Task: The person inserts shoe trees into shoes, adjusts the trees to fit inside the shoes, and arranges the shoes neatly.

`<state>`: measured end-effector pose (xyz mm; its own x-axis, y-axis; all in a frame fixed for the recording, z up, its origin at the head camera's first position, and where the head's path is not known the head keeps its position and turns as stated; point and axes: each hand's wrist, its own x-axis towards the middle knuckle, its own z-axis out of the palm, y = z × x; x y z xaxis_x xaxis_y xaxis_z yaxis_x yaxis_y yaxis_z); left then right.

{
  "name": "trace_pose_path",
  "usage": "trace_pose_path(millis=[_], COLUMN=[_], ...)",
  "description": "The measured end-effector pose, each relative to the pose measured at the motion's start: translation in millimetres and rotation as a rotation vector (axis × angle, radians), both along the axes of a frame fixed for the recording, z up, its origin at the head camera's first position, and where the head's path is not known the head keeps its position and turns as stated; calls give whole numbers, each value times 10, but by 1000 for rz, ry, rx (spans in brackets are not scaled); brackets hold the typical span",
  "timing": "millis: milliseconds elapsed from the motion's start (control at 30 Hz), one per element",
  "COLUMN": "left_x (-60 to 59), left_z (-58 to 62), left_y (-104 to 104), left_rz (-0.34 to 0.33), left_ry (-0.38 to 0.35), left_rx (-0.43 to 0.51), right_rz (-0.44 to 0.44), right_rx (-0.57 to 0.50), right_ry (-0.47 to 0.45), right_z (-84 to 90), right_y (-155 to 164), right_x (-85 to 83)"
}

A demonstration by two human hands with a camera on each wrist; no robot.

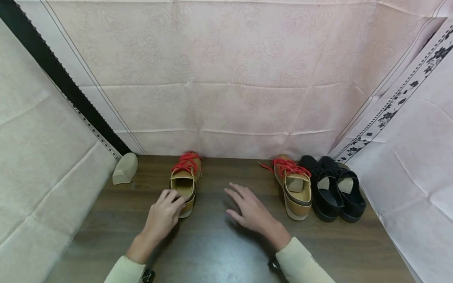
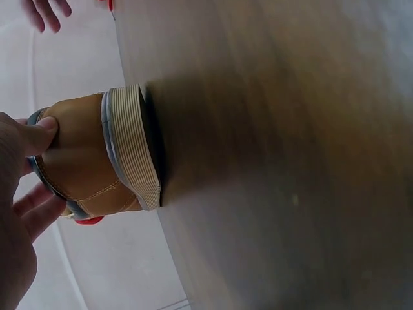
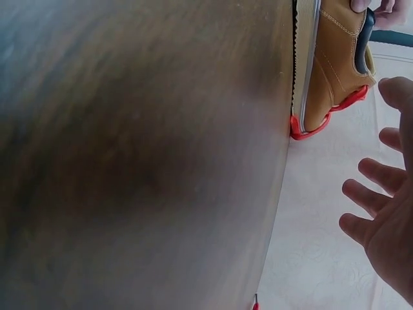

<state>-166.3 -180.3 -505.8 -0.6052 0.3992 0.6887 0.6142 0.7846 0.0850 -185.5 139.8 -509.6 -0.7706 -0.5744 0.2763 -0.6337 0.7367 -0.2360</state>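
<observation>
A tan shoe with red laces (image 1: 184, 179) stands on the brown wooden surface, toe pointing away. My left hand (image 1: 163, 214) pinches the rim of its heel; in the left wrist view the thumb (image 2: 45, 126) lies on the outside of the heel and other fingers reach past the collar. To the right of that shoe, my right hand (image 1: 251, 210) hovers over the surface, fingers spread and holding nothing. Its matching tan shoe (image 1: 299, 204) stands farther right, one lace end trailing left, with a pale insert (image 1: 294, 184) inside.
Two black shoes (image 1: 327, 204) stand side by side against the right tan shoe, pale pieces inside them. An off-white, rounded shoe insert (image 1: 125, 169) sits in the far left corner. Pale patterned cloth (image 1: 226, 110) hangs behind the wooden surface (image 1: 219, 243) and along both sides.
</observation>
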Motion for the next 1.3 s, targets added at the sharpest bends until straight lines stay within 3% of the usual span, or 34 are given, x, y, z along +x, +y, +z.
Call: trace_pose_path(millis=[333,633,1300], left_x=[2,21,-10], left_z=[-8,-11,-17], left_y=[162,301,574], left_rz=[-20,-53,-96], left_ry=[-2,-14,-6], left_rx=[-14,-24,-40], right_rz=[-13,-1,-16], right_rx=[-31,-73,-65], right_ry=[24,101,105], right_z=[-10,-38,14], right_y=[78,206,446], right_x=[-15,-25,-41])
